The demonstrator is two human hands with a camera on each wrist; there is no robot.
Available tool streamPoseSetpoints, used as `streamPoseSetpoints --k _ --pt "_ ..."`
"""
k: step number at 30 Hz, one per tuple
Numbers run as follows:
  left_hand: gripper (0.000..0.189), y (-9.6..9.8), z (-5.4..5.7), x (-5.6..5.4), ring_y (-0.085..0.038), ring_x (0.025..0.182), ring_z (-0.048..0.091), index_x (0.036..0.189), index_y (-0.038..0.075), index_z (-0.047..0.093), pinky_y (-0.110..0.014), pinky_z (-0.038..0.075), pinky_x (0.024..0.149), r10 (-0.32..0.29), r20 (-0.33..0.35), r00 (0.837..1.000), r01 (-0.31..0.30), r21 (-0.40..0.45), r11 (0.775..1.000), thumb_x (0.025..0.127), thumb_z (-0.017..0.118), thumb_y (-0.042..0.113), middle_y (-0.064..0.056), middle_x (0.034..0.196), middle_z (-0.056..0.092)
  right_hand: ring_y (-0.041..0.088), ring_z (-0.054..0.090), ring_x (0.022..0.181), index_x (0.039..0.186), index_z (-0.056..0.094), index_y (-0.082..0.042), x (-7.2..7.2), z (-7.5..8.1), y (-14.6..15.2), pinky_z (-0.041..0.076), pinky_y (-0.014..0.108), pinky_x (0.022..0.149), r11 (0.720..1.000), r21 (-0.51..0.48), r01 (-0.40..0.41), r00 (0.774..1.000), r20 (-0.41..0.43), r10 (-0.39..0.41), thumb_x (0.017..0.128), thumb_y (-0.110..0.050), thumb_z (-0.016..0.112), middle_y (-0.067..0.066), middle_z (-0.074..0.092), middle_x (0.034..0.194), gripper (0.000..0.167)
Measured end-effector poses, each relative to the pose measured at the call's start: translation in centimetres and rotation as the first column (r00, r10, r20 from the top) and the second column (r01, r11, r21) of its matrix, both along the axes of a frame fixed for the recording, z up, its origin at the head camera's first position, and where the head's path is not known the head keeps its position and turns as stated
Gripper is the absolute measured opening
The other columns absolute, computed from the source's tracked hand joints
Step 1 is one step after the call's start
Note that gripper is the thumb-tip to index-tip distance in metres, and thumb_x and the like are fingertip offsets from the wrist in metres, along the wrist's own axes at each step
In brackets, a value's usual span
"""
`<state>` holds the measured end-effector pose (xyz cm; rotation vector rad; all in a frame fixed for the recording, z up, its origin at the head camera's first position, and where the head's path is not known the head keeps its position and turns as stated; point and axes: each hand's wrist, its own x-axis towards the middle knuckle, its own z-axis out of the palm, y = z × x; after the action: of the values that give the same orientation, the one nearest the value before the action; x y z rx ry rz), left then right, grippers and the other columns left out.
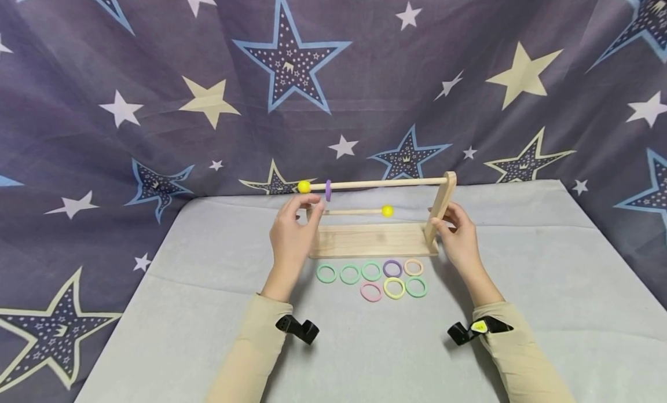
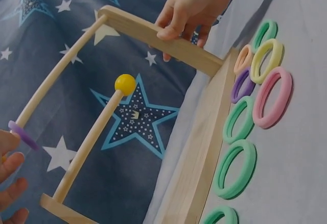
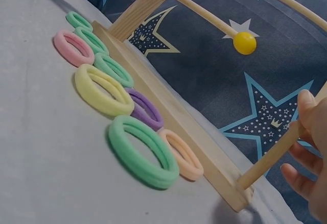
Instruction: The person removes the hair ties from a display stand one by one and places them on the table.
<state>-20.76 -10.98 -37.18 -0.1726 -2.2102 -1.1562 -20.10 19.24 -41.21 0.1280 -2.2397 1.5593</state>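
Note:
A wooden stand has an upright at each end, each with a rod tipped by a yellow ball. One purple hair tie hangs on the upper rod, close to its ball. Just below that end is my left hand, thumb and index fingertip beside the hair tie; whether they touch it I cannot tell. In the left wrist view its fingers are spread. My right hand grips the right upright, thumb in front and fingers behind, as the left wrist view shows.
Several hair ties lie in two rows before the base, among them a pink one, a yellow one and green ones. The lower rod points right. A star-patterned curtain hangs behind the grey-covered table.

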Motion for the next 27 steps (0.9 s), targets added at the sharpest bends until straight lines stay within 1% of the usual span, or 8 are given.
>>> streamPoseSetpoints --k 3,7,14,21,27 --pt "0.017 0.1 0.0 -0.3 -0.015 0.092 0.063 0.104 0.018 0.074 -0.038 0.048 0.073 -0.003 0.015 1.0 0.003 -0.006 1.0 0.091 0.073 0.029 0.003 0.099 0.071 -0.001 0.055 0.098 0.13 0.052 0.011 0.4 0.7 -0.2 0.045 0.014 0.076 1.0 0.0 -0.005 1.0 -0.017 0.005 0.094 0.003 0.062 0.03 0.063 0.119 0.038" --pt "0.018 0.5 0.1 -0.6 -0.016 0.09 0.063 0.104 0.02 0.075 -0.039 0.047 0.072 0.004 0.036 0.999 -0.004 0.001 1.0 0.089 0.075 0.031 0.003 0.097 0.07 -0.003 0.055 0.097 0.13 0.052 0.011 0.4 0.7 -0.3 0.044 0.013 0.075 1.0 -0.002 -0.002 1.0 -0.022 0.002 0.094 0.004 0.062 0.03 0.063 0.119 0.038" --pt "0.017 1.2 -0.1 -0.8 -0.017 0.084 0.062 0.098 0.021 0.076 -0.038 0.046 0.068 0.049 0.024 0.998 -0.05 0.022 0.999 0.088 0.076 0.034 0.001 0.09 0.069 -0.001 0.056 0.1 0.133 0.054 0.002 -1.5 -2.4 1.0 0.045 0.015 0.077 1.0 -0.015 0.007 1.0 -0.014 -0.007 0.095 -0.004 0.064 0.021 0.065 0.121 0.04" --pt "0.015 1.2 -0.2 -0.7 -0.02 0.084 0.064 0.096 0.02 0.077 -0.038 0.046 0.067 0.069 0.041 0.997 -0.071 0.067 0.995 0.089 0.076 0.032 -0.002 0.09 0.071 -0.002 0.057 0.101 0.133 0.055 0.001 -1.6 -2.7 1.1 0.047 0.017 0.079 1.0 -0.015 0.0 1.0 -0.022 -0.001 0.095 -0.007 0.064 0.021 0.065 0.12 0.039" --pt "0.014 1.0 -0.3 -0.6 -0.024 0.082 0.065 0.096 0.02 0.077 -0.038 0.045 0.064 0.08 0.039 0.996 -0.083 0.084 0.993 0.089 0.075 0.032 -0.002 0.084 0.07 0.004 0.058 0.102 0.133 0.055 0.001 -1.6 -2.6 1.0 0.047 0.016 0.079 1.0 -0.018 0.005 1.0 -0.017 -0.005 0.095 -0.005 0.064 0.021 0.065 0.121 0.039"
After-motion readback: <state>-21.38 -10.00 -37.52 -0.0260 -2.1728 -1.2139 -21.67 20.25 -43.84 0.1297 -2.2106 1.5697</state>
